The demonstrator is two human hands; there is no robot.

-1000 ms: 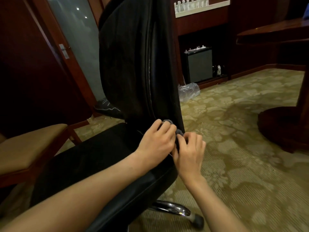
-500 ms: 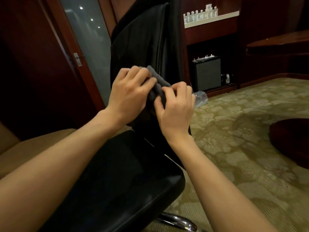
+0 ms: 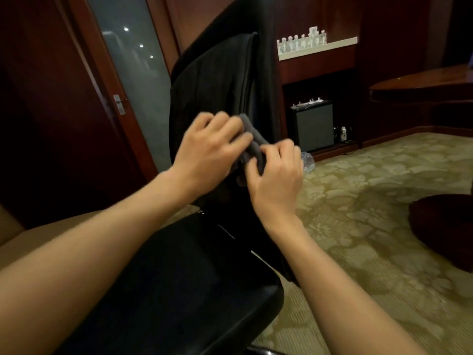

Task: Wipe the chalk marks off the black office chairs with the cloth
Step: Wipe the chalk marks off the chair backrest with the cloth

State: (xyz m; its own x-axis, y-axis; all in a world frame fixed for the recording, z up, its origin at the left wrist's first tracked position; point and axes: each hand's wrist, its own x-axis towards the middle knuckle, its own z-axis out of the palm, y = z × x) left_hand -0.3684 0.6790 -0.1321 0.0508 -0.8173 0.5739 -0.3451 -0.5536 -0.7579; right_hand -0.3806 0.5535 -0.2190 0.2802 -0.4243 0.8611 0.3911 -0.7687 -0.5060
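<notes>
The black office chair (image 3: 220, 93) stands side-on in the middle of the view, its tall backrest rising to a rounded top edge with a stitched seam running down its right border, and its glossy, smooth-looking seat pad reaching toward the lower edge of the picture with a rounded front corner. Both hands meet at the backrest's right edge, about halfway up. The left hand (image 3: 207, 152) has its fingers curled over a dark grey cloth (image 3: 252, 139), and the right hand (image 3: 276, 175) pinches the same cloth from below, so each grip is closed on the cloth; the cloth is soft, bunched into thick folds, and lies against the edge of the backrest between the two hands. Whether any chalk shows on the dark upholstery cannot be told, as the frame is dim and the hands are blurred. To the right of the chair the patterned beige carpet (image 3: 371, 201) lies open as far as a round dark wooden base (image 3: 442, 226) at the right edge, with a polished wooden counter (image 3: 422, 85) above it. To the left, a tan padded seat (image 3: 51, 234) sits close beside the chair, and behind it a reddish wooden door (image 3: 122, 80) with a frosted glass panel closes that side. Behind the chair a wall unit holds a dark cabinet (image 3: 313, 126) in its recess and a white shelf (image 3: 317, 48) with small clear bottles.
</notes>
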